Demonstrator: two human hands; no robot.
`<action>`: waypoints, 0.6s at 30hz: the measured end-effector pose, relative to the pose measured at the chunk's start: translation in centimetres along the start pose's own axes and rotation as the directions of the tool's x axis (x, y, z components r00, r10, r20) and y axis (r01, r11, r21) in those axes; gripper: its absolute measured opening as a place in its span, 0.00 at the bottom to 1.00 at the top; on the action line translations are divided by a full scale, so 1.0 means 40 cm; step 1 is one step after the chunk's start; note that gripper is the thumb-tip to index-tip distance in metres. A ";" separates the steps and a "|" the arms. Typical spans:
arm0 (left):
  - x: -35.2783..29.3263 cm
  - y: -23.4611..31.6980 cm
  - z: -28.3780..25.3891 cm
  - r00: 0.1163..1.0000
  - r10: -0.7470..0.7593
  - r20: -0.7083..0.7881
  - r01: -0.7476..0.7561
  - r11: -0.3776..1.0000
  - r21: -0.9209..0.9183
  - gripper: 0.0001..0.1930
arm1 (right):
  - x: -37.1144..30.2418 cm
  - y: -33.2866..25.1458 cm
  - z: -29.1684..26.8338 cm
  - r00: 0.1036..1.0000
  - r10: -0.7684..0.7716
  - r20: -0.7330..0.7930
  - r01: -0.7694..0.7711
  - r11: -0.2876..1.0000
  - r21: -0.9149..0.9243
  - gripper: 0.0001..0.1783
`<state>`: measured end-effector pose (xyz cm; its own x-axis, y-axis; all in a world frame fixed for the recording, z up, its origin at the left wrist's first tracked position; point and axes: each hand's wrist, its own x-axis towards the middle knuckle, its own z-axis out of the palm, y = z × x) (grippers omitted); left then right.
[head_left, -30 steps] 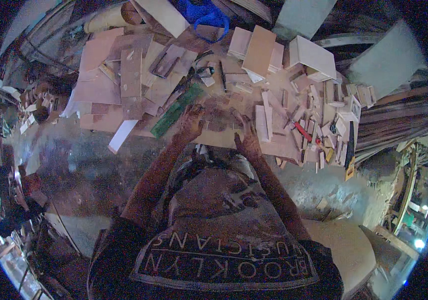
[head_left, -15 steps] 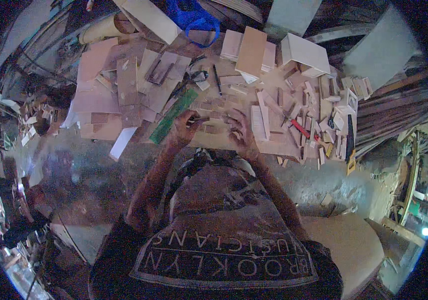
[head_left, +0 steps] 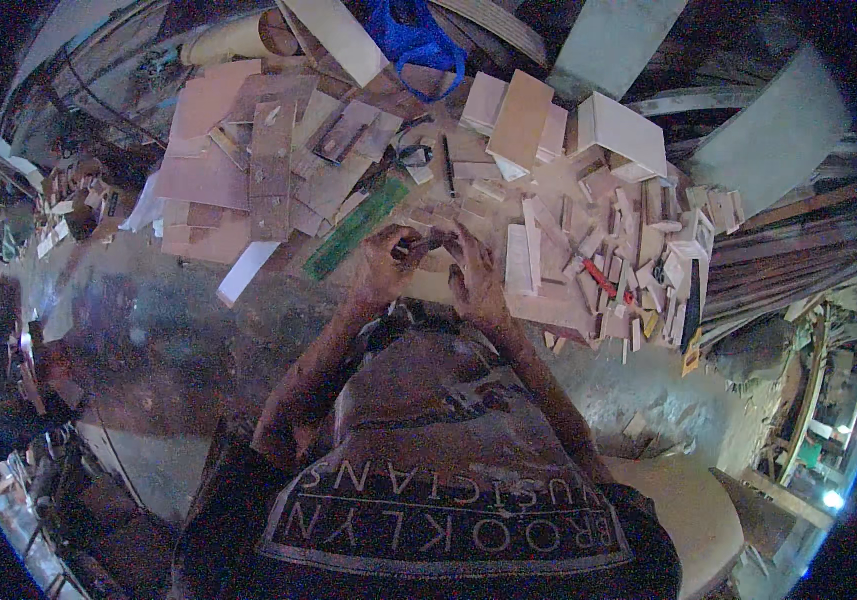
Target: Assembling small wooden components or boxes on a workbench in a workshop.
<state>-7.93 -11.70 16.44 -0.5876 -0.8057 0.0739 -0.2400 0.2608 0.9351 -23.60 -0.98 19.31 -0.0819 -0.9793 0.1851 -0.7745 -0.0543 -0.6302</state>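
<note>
My left hand [head_left: 389,262] and my right hand [head_left: 472,268] meet over the near edge of the worktable. The left fingers are curled in a pinch, and the right fingertips close in against the same spot. A small dark piece seems to sit between the fingertips, too small and dim to name. Just beyond the hands lie several small flat wood blocks [head_left: 435,213]. To the left of my left hand a green strip [head_left: 356,229] lies slanted on the table. A black pen-like stick [head_left: 448,166] and a dark cable-like item [head_left: 413,152] lie farther back.
Wood boards [head_left: 270,170] cover the table's left side. On the right are many wood offcuts, a red-handled tool [head_left: 600,277], and a yellow-and-black tool [head_left: 691,350]. An open white box [head_left: 623,137], a brown panel [head_left: 520,122] and a blue bag [head_left: 410,40] stand at the back.
My hands have come together; the right fingers, spread apart before, now reach the left fingertips. The whole view has shifted slightly.
</note>
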 end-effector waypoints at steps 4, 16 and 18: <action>-0.003 -0.048 0.028 0.989 0.098 -0.112 -0.097 0.995 0.011 0.10 | -0.011 0.015 0.023 0.998 0.055 0.018 -0.052 0.988 -0.147 0.43; 0.011 0.026 0.029 0.977 -0.197 -0.083 0.199 0.980 0.023 0.11 | -0.042 0.043 0.016 0.993 -0.060 -0.103 0.024 0.948 -0.317 0.40; 0.018 0.026 0.028 0.992 -0.010 -0.127 0.014 0.999 0.032 0.12 | -0.039 0.033 0.002 0.986 -0.043 -0.162 0.001 0.969 -0.248 0.41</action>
<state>-9.47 -11.41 17.10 -0.4825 -0.8692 0.1082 -0.2726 0.2664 0.9245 -24.44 0.45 18.14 -0.1497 -0.9314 0.3318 -0.9058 -0.0053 -0.4236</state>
